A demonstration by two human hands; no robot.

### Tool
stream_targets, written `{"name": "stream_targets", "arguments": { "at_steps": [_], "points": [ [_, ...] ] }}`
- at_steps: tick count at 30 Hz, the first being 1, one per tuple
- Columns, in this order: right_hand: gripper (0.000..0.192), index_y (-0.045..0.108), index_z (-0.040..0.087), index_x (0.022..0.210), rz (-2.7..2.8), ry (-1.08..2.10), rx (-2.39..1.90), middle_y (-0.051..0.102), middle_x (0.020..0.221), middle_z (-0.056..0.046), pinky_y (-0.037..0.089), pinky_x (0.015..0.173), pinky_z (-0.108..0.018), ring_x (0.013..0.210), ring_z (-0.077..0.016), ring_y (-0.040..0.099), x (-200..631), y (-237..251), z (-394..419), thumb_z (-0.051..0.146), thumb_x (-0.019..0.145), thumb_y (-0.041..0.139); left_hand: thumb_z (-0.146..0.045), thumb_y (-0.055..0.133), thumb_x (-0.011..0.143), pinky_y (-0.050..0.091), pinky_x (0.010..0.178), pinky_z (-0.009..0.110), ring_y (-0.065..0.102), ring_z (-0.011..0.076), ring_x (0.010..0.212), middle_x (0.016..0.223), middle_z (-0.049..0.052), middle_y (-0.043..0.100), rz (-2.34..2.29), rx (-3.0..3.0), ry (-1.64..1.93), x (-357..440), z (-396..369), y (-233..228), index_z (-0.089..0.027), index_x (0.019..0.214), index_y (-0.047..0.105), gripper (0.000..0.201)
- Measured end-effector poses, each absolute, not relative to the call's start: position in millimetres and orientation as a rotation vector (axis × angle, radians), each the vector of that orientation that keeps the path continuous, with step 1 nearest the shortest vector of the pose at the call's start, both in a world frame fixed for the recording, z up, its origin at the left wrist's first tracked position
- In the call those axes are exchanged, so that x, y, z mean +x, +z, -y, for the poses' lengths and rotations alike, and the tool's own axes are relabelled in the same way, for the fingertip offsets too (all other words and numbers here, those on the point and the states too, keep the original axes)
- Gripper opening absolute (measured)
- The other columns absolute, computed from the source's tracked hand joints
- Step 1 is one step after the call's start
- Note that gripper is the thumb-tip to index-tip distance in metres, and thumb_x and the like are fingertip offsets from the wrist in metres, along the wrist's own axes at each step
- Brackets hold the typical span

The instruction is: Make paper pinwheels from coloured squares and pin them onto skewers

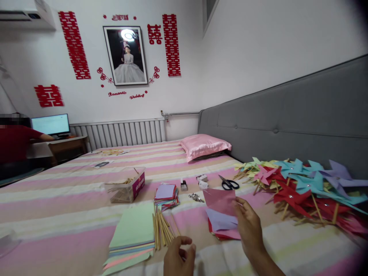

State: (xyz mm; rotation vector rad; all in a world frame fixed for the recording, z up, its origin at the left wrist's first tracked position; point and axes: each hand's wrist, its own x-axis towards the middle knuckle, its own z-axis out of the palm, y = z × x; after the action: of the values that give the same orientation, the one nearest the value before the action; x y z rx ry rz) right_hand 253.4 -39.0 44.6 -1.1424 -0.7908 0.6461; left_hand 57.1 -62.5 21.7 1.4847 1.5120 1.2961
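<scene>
My right hand (pixel 249 226) is closed on a pink square of paper (pixel 220 199), pinched at its right edge and raised above the bed. Beneath it lies a small pile of lilac and red paper squares (pixel 221 224). My left hand (pixel 178 257) hovers low at the front, fingers loosely curled, with a gap between thumb and index finger. Just beyond it, a thin wooden stick (pixel 175 225) lies near a bundle of wooden sticks (pixel 162 228). To the left is a stack of large coloured paper sheets (pixel 133 226), light green on top.
Behind my hands are a stick box (pixel 125 189), a paper-square stack (pixel 166 193), small boxes (pixel 202 181), metal fasteners (pixel 196 197) and scissors (pixel 229 184). Finished pinwheels (pixel 299 188) are heaped right, below the grey headboard (pixel 287 111). A person in red (pixel 15 142) sits far left.
</scene>
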Motion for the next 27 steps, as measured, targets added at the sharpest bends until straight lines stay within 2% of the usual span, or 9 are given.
{"name": "stream_targets", "arguments": {
  "at_steps": [3, 6, 8, 11, 14, 18, 23, 25, 27],
  "points": [
    [0.037, 0.052, 0.018, 0.094, 0.789, 0.883, -1.043, 0.069, 0.078, -0.005, 0.049, 0.058, -0.029, 0.068, -0.0219, 0.064, 246.1, 44.3, 38.9, 0.046, 0.070, 0.057, -0.041, 0.061, 0.060, 0.042, 0.053, 0.031, 0.054, 0.0189, 0.053, 0.070, 0.009, 0.065, -1.448, 1.372, 1.318, 57.5, 61.8, 21.7, -0.013, 0.079, 0.063, 0.035],
    [0.036, 0.052, 0.018, 0.093, 0.801, 1.070, -0.966, 0.069, 0.076, -0.005, 0.049, 0.054, -0.028, 0.064, -0.0206, 0.065, 229.9, 43.3, 43.9, 0.044, 0.070, 0.060, -0.051, 0.065, 0.054, 0.048, 0.064, 0.033, 0.062, 0.0240, 0.073, 0.087, 0.017, 0.067, -1.357, 1.211, 1.324, 59.7, 59.3, 21.1, -0.007, 0.094, 0.061, 0.059],
    [0.034, 0.055, 0.018, 0.091, 0.820, 1.166, -0.942, 0.069, 0.071, -0.004, 0.048, 0.052, -0.027, 0.060, -0.0192, 0.064, 216.4, 39.8, 47.7, 0.043, 0.070, 0.061, -0.058, 0.064, 0.055, 0.049, 0.066, 0.035, 0.063, 0.0269, 0.079, 0.087, 0.018, 0.068, -1.305, 1.103, 1.294, 61.5, 57.0, 20.3, -0.007, 0.095, 0.061, 0.065],
    [0.031, 0.057, 0.018, 0.082, 0.840, 1.238, -0.942, 0.065, 0.061, 0.000, 0.046, 0.051, -0.025, 0.053, -0.0162, 0.061, 197.7, 30.2, 50.1, 0.044, 0.066, 0.065, -0.065, 0.059, 0.058, 0.049, 0.062, 0.038, 0.065, 0.0287, 0.073, 0.077, 0.016, 0.069, -1.217, 1.008, 1.244, 61.5, 53.5, 18.2, -0.010, 0.082, 0.065, 0.060],
    [0.034, 0.057, 0.018, 0.075, 0.869, 1.229, -0.983, 0.060, 0.054, 0.003, 0.044, 0.050, -0.022, 0.049, -0.0132, 0.057, 186.1, 19.9, 48.6, 0.047, 0.062, 0.068, -0.058, 0.070, 0.052, 0.049, 0.066, 0.038, 0.065, 0.0284, 0.071, 0.071, 0.014, 0.071, -1.081, 0.939, 1.243, 56.9, 51.2, 15.4, -0.010, 0.075, 0.069, 0.054],
    [0.033, 0.056, 0.017, 0.076, 0.981, 1.158, -1.073, 0.057, 0.049, 0.005, 0.038, 0.045, -0.020, 0.044, -0.0110, 0.052, 181.7, 13.0, 46.5, 0.047, 0.065, 0.064, -0.050, 0.078, 0.044, 0.049, 0.061, 0.037, 0.065, 0.0276, 0.062, 0.061, 0.014, 0.071, -1.045, 0.898, 1.240, 49.3, 51.3, 12.5, -0.008, 0.067, 0.070, 0.049],
    [0.029, 0.058, 0.017, 0.085, 1.208, 0.990, -1.224, 0.065, 0.061, -0.001, 0.046, 0.052, -0.026, 0.056, -0.0170, 0.062, 201.8, 19.9, 43.6, 0.044, 0.075, 0.051, -0.048, 0.078, 0.046, 0.048, 0.057, 0.034, 0.064, 0.0238, 0.057, 0.056, 0.010, 0.069, -1.083, 0.871, 1.280, 41.3, 50.4, 13.7, -0.010, 0.065, 0.069, 0.044],
    [0.024, 0.059, 0.019, 0.087, 1.309, 0.867, -1.311, 0.069, 0.075, -0.004, 0.049, 0.062, -0.030, 0.070, -0.0203, 0.066, 222.6, 24.5, 41.7, 0.039, 0.076, 0.049, -0.049, 0.077, 0.046, 0.047, 0.056, 0.032, 0.063, 0.0226, 0.056, 0.056, 0.009, 0.069, -1.109, 0.866, 1.301, 37.3, 49.6, 15.4, -0.011, 0.063, 0.069, 0.043],
    [0.022, 0.061, 0.020, 0.090, 1.406, 0.698, -1.420, 0.069, 0.095, -0.008, 0.046, 0.081, -0.036, 0.090, -0.0237, 0.063, 246.9, 26.3, 39.9, 0.027, 0.070, 0.053, -0.049, 0.076, 0.047, 0.047, 0.055, 0.031, 0.063, 0.0223, 0.055, 0.056, 0.008, 0.069, -1.132, 0.866, 1.320, 33.6, 49.5, 17.5, -0.012, 0.063, 0.069, 0.041]
  ]
}}
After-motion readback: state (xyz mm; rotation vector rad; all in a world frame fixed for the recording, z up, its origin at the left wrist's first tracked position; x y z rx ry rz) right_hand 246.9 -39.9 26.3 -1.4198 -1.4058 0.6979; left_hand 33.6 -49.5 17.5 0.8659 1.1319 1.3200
